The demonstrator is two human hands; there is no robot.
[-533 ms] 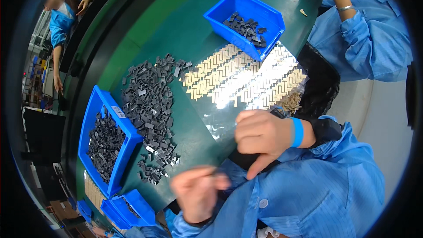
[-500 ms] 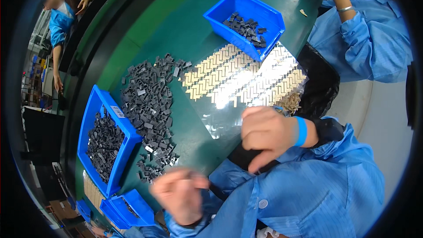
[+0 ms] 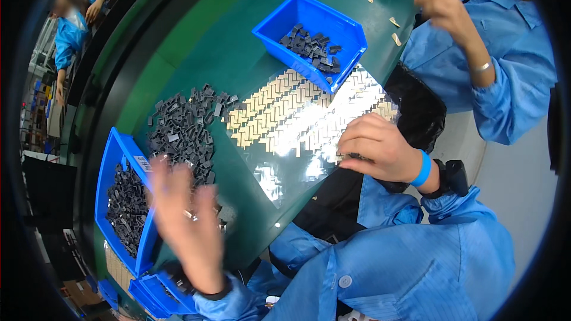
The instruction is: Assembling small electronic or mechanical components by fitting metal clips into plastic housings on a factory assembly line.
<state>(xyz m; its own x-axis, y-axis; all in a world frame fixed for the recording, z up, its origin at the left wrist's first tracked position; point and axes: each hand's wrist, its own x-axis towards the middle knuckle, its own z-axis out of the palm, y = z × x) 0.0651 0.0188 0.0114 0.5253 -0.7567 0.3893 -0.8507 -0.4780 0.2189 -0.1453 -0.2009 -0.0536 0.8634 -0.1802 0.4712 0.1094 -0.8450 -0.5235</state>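
Observation:
My left hand (image 3: 189, 229), slightly blurred, has its fingers spread over the near end of a heap of small dark grey plastic parts (image 3: 181, 131). No held part can be made out in it. My right hand (image 3: 383, 148) is curled with thumb and fingers together at the near right edge of a clear sheet bearing rows of small gold-coloured pieces (image 3: 256, 119). Something small and dark shows at those fingertips, too unclear to name. A blue bin (image 3: 270, 38) with some of the grey parts stands at the sheet's far edge.
Left of the heap stands a larger blue bin (image 3: 102, 202) full of grey parts, with a smaller blue bin (image 3: 148, 297) nearer me. A black bag (image 3: 416, 104) hangs at the table's right edge. A co-worker's hand (image 3: 446, 15) is at the upper right.
My left hand has moved forward and left, from the table's near edge to the heap, and its fingers have spread. My right hand has moved slightly right and its fingers have drawn together.

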